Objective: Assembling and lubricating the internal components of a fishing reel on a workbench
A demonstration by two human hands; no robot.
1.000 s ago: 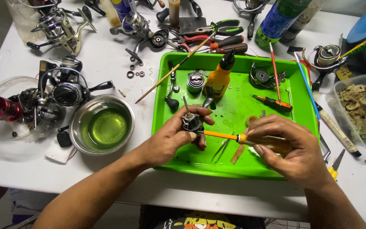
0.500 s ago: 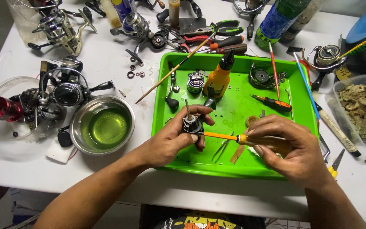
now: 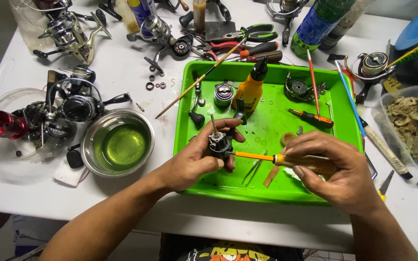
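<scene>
I see left hand (image 3: 189, 166) clenched round small reel part (image 3: 220, 144); right hand (image 3: 337, 174) grasping screwdriver (image 3: 267, 158). Part looks stiff, oily, slippery; I judge body grip best.

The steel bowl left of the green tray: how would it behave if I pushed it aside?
The steel bowl holds yellow-green liquid, so it would probably slosh and feel heavy. Its smooth rounded wall likely slides easily on the white table, and may be slippery.

- My left hand (image 3: 194, 162) sits palm-up, fingers curled closed, thumb pressed across the front.
- My right hand (image 3: 332, 169) is knuckles-up, fingers wrapped shut, thumb pointing left.
- Both bare forearms angle inward from below.
</scene>
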